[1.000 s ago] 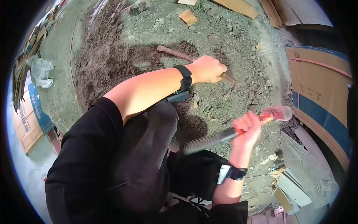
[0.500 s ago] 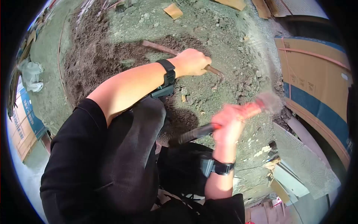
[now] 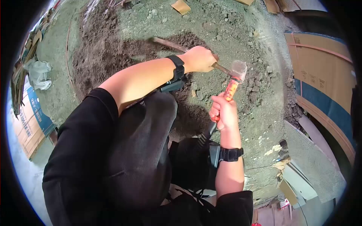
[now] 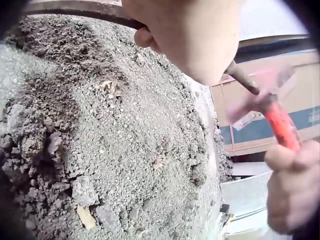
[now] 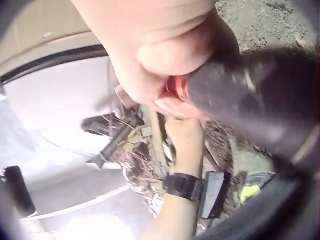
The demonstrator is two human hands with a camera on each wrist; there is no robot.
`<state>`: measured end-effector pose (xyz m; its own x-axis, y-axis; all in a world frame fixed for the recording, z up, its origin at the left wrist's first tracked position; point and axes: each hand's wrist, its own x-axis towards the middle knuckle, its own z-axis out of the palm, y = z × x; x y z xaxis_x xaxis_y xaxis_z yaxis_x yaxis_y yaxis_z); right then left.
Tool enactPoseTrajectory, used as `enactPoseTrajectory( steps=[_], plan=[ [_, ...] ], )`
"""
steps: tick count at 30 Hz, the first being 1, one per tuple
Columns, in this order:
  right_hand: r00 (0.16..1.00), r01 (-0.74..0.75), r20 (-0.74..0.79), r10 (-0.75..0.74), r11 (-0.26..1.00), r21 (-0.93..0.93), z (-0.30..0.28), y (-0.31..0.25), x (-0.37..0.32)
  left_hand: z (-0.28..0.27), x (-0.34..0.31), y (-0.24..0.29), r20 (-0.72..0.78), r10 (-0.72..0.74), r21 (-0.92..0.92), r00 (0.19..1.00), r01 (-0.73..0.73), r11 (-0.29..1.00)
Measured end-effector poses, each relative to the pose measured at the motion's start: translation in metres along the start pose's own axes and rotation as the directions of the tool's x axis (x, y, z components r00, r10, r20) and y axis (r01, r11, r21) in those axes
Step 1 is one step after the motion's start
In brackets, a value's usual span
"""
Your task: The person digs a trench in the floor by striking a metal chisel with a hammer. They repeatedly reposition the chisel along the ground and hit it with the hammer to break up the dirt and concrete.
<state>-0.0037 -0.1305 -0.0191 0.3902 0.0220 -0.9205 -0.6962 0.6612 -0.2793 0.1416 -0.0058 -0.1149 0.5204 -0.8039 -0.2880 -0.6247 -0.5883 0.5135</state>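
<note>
My left hand [image 3: 200, 59] grips a rusty metal rod [image 3: 167, 44] that lies slanted across gravelly ground [image 3: 241, 34]. My right hand [image 3: 224, 111] grips a hammer by its orange and black handle [image 3: 230, 90]. The blurred hammer head [image 3: 238, 69] is at the rod's near end, just right of the left fist. In the left wrist view the left hand [image 4: 190, 35] holds the rod [image 4: 242, 77], with the orange handle [image 4: 280, 122] and the right hand [image 4: 292, 185] beyond it. The right wrist view shows the right hand [image 5: 160, 55] round the black grip [image 5: 240, 95].
A dark patch of loose soil [image 3: 102, 52] spreads left of the rod. A large cardboard box [image 3: 324, 71] stands at the right. Cardboard scraps [image 3: 181, 6] lie at the far side, a white plastic bag [image 3: 39, 73] at the left, and board debris [image 3: 301, 177] at the lower right.
My right hand has swung the hammer from out at the right in and down onto the rod's end. The left hand has kept its grip on the rod.
</note>
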Motion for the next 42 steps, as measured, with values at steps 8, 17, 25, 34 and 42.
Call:
enactPoseTrajectory(
  steps=[8, 17, 25, 34, 42],
  plan=[
    [0.922, 0.375, -0.229, -0.312, 0.868, 0.325, -0.029, -0.032, -0.021, -0.005, -0.002, -0.011, -0.050, 0.063, -0.019, 0.997, -0.064, 0.998],
    [0.988, 0.153, -0.065, -0.140, 0.953, 0.262, -0.028, -0.016, -0.020, 0.001, -0.007, -0.012, -0.134, 0.123, -0.018, 0.983, -0.127, 0.992],
    [0.991, -0.093, 0.106, 0.083, 0.990, 0.102, 0.008, 0.012, -0.005, -0.008, -0.015, -0.013, -0.122, 0.070, -0.050, 0.990, -0.077, 0.996],
    [0.921, 0.387, -0.091, -0.379, 0.866, 0.316, -0.011, -0.009, -0.021, -0.010, -0.008, -0.018, -0.197, 0.097, -0.095, 0.976, -0.118, 0.988],
    [0.939, 0.282, -0.260, -0.227, 0.940, 0.195, -0.013, -0.022, -0.029, -0.013, 0.000, -0.019, -0.158, 0.068, -0.038, 0.985, -0.075, 0.996]
  ],
)
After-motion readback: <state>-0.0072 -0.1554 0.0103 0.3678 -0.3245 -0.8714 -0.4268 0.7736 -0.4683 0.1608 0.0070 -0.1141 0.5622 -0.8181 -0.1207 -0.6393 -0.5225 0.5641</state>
